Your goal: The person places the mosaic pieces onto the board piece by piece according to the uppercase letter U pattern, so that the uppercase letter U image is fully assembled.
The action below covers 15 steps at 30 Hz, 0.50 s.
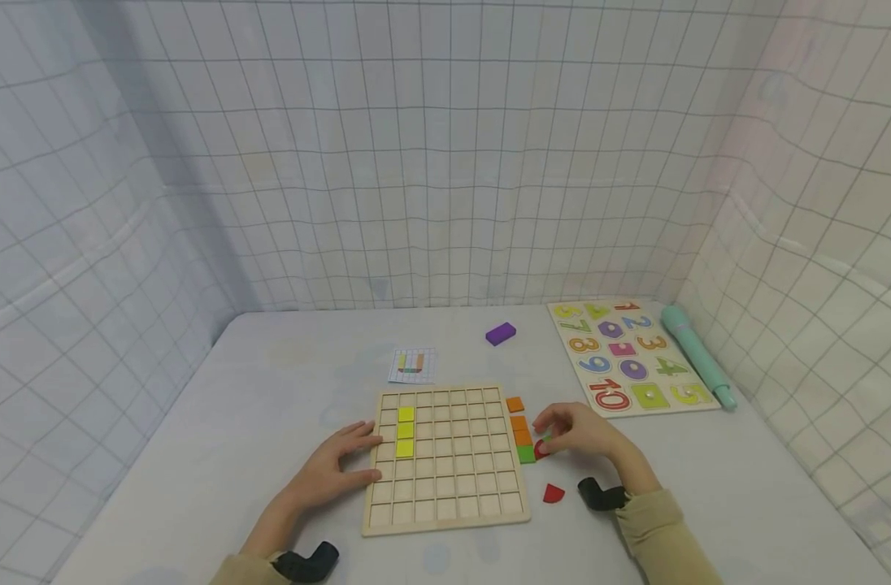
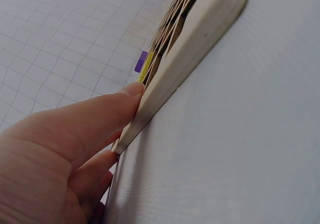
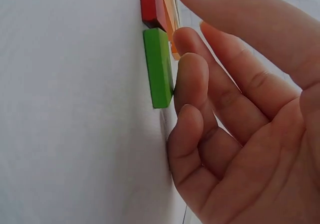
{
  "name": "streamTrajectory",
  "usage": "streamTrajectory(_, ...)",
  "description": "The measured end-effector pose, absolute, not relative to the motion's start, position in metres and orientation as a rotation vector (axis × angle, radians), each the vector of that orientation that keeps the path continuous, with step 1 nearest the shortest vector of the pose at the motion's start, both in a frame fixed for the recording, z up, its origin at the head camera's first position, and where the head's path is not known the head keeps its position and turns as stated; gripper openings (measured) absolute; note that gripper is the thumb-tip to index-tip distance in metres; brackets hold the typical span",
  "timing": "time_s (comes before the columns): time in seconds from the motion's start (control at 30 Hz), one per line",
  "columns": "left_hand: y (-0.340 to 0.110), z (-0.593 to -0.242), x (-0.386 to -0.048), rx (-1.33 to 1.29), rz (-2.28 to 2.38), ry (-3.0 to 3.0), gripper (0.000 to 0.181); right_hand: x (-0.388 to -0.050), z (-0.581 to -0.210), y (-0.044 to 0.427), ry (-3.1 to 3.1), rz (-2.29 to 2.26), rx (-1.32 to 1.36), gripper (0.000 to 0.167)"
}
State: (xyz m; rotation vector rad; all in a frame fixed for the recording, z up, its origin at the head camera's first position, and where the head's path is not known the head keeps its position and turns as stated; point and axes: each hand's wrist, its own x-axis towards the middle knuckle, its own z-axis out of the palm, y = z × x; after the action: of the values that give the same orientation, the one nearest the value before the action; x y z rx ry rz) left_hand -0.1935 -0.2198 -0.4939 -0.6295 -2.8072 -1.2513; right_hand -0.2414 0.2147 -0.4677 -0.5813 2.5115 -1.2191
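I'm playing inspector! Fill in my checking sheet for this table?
Surface: pale tabletop, faint patches
Job's things: grid board holding three yellow squares; orange pieces, green pieces and red pieces to its right; pattern card behind
Clutter: purple block, number puzzle, long teal thing
Hands: left hand touches the board's left edge; right hand, fingers loosely curled, beside green and red pieces
Cables: nothing seen
Surroundings: grid-lined cloth walls

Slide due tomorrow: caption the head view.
Left hand touching gridded board bearing three yellow tiles; right hand beside a red piece.

White table [image 1: 197, 471], grid board [image 1: 453, 446], loose tiles [image 1: 521, 439], card [image 1: 412, 367], purple block [image 1: 501, 334], number puzzle [image 1: 652, 375], teal stick [image 1: 697, 354]
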Motion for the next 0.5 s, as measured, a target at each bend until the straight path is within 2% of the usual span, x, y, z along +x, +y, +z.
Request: streamTrajectory(0.5, -0.2172, -0.4874, -0.1898, -0.603, -1.271, -2.825, 0.055, -0.2399, -0.4723, 0.2161, 2.501, -1.231, -0.598, 0.028)
